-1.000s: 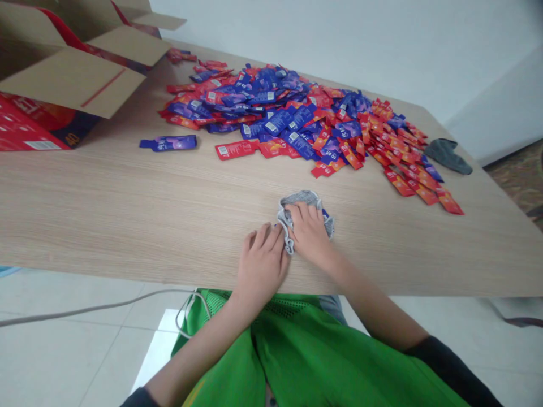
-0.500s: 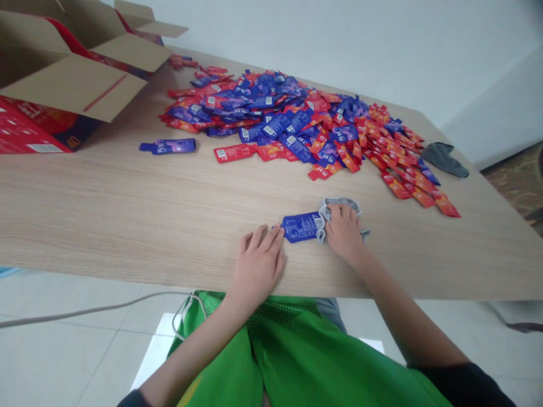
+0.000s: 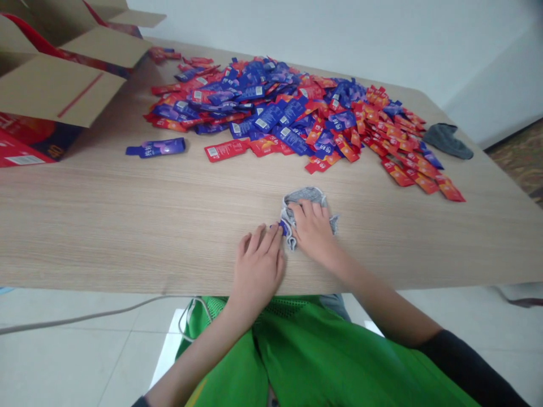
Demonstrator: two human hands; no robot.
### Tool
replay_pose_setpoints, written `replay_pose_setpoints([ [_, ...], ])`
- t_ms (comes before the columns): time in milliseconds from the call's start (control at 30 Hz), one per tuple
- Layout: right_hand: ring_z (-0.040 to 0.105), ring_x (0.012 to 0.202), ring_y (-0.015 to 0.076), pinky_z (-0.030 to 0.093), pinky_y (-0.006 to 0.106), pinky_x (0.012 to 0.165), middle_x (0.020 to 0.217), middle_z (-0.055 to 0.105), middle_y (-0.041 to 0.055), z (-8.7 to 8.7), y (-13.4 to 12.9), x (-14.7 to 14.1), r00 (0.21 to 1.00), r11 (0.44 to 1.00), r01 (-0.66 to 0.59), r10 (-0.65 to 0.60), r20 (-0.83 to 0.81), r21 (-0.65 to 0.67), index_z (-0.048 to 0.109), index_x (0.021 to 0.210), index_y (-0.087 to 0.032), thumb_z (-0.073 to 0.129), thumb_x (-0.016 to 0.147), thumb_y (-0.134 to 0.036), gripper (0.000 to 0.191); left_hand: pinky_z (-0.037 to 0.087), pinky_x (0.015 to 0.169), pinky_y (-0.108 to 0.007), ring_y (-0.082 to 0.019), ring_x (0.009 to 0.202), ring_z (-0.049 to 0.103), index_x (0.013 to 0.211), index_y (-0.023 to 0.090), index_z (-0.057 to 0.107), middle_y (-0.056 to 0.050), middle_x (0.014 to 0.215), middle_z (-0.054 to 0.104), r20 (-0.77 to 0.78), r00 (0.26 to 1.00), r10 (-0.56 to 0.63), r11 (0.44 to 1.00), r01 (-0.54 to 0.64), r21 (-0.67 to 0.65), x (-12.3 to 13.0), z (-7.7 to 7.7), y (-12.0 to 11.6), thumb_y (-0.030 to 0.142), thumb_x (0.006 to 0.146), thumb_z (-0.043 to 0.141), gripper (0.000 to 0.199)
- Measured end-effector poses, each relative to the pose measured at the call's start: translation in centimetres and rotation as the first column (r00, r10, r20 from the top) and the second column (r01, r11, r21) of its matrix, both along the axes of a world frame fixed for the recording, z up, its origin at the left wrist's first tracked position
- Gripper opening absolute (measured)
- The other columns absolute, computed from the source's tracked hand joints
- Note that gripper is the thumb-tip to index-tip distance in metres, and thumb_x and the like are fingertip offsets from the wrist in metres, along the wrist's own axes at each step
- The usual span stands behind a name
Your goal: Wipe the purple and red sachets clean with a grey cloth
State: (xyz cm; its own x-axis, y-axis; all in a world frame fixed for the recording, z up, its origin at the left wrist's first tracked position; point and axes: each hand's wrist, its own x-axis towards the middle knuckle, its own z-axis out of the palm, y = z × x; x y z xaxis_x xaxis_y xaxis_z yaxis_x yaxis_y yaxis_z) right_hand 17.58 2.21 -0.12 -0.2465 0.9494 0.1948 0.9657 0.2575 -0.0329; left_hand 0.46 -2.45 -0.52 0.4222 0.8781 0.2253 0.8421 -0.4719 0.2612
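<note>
Near the front edge of the table, a blue sachet (image 3: 283,228) lies flat, with only a small part by its narrow end showing. The fingertips of my left hand (image 3: 258,268) press on that end, its fingers laid out on the tabletop. A crumpled light grey cloth (image 3: 306,195) with a pale frilled edge covers the rest of the sachet. My right hand (image 3: 314,232) is closed on this cloth and bears down on it, close beside the left fingertips.
Behind my hands spreads a big pile of red and blue sachets (image 3: 254,102). One blue sachet (image 3: 156,148) lies apart at left, near open cardboard boxes (image 3: 63,85). A dark grey cloth (image 3: 447,141) rests at far right. A cable (image 3: 106,312) runs below the table edge.
My right hand has slid left with the cloth along the blue sachet, covering most of it. My left hand stays at the narrow end. The camera view has shifted slightly.
</note>
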Motion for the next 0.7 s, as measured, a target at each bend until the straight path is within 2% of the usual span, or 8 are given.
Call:
replay_pose_setpoints([
  [300, 0.047, 0.110, 0.0336, 0.038, 0.046, 0.091, 0.132, 0.053, 0.0174, -1.0, -0.4, 4.4, 0.981, 0.980, 0.194, -0.194, 0.002, 0.036, 0.052, 0.132, -0.015, 0.052, 0.089, -0.021, 0.043, 0.037, 0.110, -0.051, -0.029, 0.139, 0.045, 0.145, 0.020, 0.052, -0.004, 0.149, 0.055, 0.010, 1.000, -0.014, 1.000, 0.014, -0.012, -0.1, -0.1, 0.1, 0.026, 0.100, 0.042, 0.046],
  [433, 0.049, 0.109, 0.0327, 0.037, 0.047, 0.091, 0.131, 0.054, 0.0170, -1.1, -0.2, 6.6, 0.980, 0.980, 0.199, -0.198, -0.018, 0.032, 0.051, 0.131, -0.015, 0.048, 0.091, -0.023, 0.040, 0.038, 0.108, -0.050, -0.029, 0.138, 0.047, 0.143, 0.021, 0.053, -0.003, 0.149, 0.056, 0.023, 1.000, -0.009, 1.000, 0.009, 0.005, -0.1, -0.3, 0.3, 0.027, 0.099, 0.043, 0.045],
  [500, 0.049, 0.107, 0.0313, 0.037, 0.046, 0.091, 0.125, 0.056, 0.0167, -0.6, -0.1, 6.1, 0.979, 0.979, 0.192, -0.187, -0.086, 0.062, 0.053, 0.126, -0.015, 0.045, 0.092, -0.023, 0.036, 0.039, 0.107, -0.050, -0.029, 0.137, 0.048, 0.143, 0.022, 0.053, -0.002, 0.149, 0.055, 0.026, 1.000, -0.004, 1.000, 0.004, 0.012, -0.1, -0.4, 0.3, 0.027, 0.099, 0.043, 0.045],
  [567, 0.048, 0.107, 0.0304, 0.036, 0.045, 0.093, 0.122, 0.056, 0.0164, 0.0, -0.1, 4.3, 0.976, 0.981, 0.160, -0.141, -0.168, 0.110, 0.053, 0.124, -0.015, 0.044, 0.092, -0.022, 0.034, 0.039, 0.107, -0.050, -0.029, 0.137, 0.048, 0.143, 0.022, 0.053, -0.002, 0.150, 0.055, 0.020, 1.000, -0.006, 1.000, 0.005, 0.017, -0.1, -0.4, 0.2, 0.027, 0.099, 0.043, 0.045],
  [633, 0.047, 0.109, 0.0297, 0.035, 0.043, 0.093, 0.124, 0.055, 0.0160, 0.5, -0.3, 1.9, 0.980, 0.990, 0.063, -0.038, -0.195, 0.123, 0.052, 0.126, -0.015, 0.045, 0.093, -0.023, 0.035, 0.038, 0.108, -0.051, -0.029, 0.138, 0.047, 0.142, 0.021, 0.053, -0.003, 0.149, 0.055, 0.009, 1.000, -0.010, 1.000, 0.010, 0.020, -0.1, -0.4, 0.2, 0.028, 0.100, 0.043, 0.044],
  [700, 0.047, 0.107, 0.0293, 0.035, 0.042, 0.091, 0.126, 0.054, 0.0151, 0.7, -0.5, -0.2, 0.987, 0.996, -0.042, 0.053, -0.152, 0.075, 0.052, 0.127, -0.017, 0.048, 0.093, -0.026, 0.035, 0.037, 0.109, -0.050, -0.030, 0.139, 0.046, 0.137, 0.020, 0.058, -0.005, 0.146, 0.058, -0.005, 1.000, -0.017, 1.000, 0.017, 0.021, -0.1, -0.3, 0.2, 0.029, 0.100, 0.044, 0.041],
])
